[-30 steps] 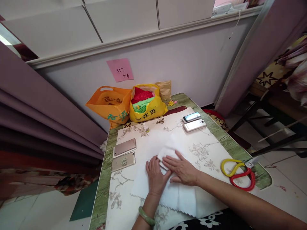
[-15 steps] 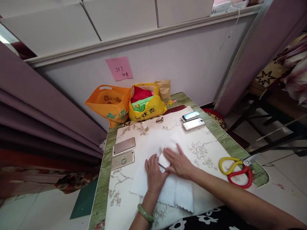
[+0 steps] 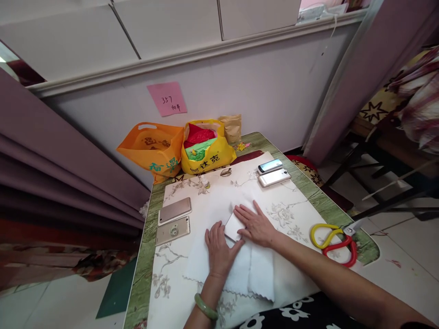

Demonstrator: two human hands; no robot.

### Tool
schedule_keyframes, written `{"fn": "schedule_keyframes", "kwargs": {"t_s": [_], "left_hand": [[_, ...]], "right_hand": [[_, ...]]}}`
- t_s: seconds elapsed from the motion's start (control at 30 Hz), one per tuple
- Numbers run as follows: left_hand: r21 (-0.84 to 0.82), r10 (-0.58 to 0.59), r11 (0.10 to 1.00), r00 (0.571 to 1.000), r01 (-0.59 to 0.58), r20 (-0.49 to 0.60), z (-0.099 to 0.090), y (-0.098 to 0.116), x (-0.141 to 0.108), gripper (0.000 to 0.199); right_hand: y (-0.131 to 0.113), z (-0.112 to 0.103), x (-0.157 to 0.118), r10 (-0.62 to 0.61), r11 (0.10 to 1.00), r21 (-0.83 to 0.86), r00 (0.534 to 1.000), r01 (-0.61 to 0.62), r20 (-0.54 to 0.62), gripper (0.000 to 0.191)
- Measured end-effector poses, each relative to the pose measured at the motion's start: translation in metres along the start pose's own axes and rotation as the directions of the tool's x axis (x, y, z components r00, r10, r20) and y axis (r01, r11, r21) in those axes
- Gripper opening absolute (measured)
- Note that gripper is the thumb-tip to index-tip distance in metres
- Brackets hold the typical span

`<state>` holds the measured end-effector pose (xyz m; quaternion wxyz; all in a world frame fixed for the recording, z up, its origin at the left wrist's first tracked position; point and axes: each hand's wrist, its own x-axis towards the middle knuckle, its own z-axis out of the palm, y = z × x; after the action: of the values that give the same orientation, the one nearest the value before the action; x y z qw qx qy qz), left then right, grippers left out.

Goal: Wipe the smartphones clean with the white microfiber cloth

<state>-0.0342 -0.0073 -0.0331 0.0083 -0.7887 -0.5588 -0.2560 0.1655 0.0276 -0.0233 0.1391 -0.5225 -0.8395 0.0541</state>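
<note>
A white cloth [image 3: 262, 274] with a scalloped edge lies on the floral table cover. On it, between my hands, rests a flat white rectangular object [image 3: 233, 227] with a dark edge. My left hand [image 3: 219, 250] lies at its left side, fingers on the cloth and thumb reaching toward its lower corner. My right hand [image 3: 255, 225] is spread over its right part, fingertips near its upper edge. Both hands lie flat, and neither is closed round anything.
Two phones [image 3: 173, 230] lie at the left, two more [image 3: 274, 177] at the back right. Scissors [image 3: 336, 242] with yellow and red handles lie at the right. An orange bag [image 3: 151, 151], a filled yellow bag [image 3: 209, 155] and a brown packet [image 3: 232, 128] stand at the back.
My right hand, blurred before, has settled on the right part of the white object, showing more of its surface. The whole view has shifted slightly. My left hand stays beside the object.
</note>
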Motion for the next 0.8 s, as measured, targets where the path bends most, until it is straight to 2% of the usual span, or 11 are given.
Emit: {"fn": "schedule_keyframes", "kwargs": {"t_s": [0.1, 0.17, 0.33, 0.53, 0.63, 0.8], "left_hand": [[-0.008, -0.004, 1.000, 1.000, 0.004, 0.007, 0.000, 0.000, 0.000, 0.061], [-0.010, -0.012, 1.000, 1.000, 0.012, 0.019, 0.000, 0.000, 0.000, 0.061], [0.003, -0.002, 1.000, 1.000, 0.002, 0.007, 0.000, 0.000, -0.001, 0.063], [-0.014, 0.023, 1.000, 1.000, -0.023, -0.017, 0.002, -0.004, -0.002, 0.040], [-0.096, -0.027, 0.995, 0.999, 0.024, -0.029, 0.002, -0.008, -0.002, 0.031], [-0.338, -0.148, 0.933, 0.988, 0.122, -0.051, -0.002, -0.014, -0.002, 0.031]], "right_hand": [[0.009, -0.001, -0.003, 0.214, 0.977, -0.005, 0.975, -0.214, -0.055, 0.055], [0.015, -0.001, -0.007, 0.276, 0.961, 0.007, 0.956, -0.276, -0.100, 0.054], [0.025, 0.001, -0.023, 0.288, 0.958, 0.052, 0.932, -0.283, -0.222, 0.043], [0.033, 0.003, -0.029, 0.331, 0.943, 0.078, 0.900, -0.323, -0.282, 0.036], [0.034, 0.005, -0.031, 0.336, 0.942, 0.084, 0.893, -0.326, -0.300, 0.034], [0.034, 0.006, -0.034, 0.341, 0.940, 0.105, 0.875, -0.325, -0.344, 0.030]]}}
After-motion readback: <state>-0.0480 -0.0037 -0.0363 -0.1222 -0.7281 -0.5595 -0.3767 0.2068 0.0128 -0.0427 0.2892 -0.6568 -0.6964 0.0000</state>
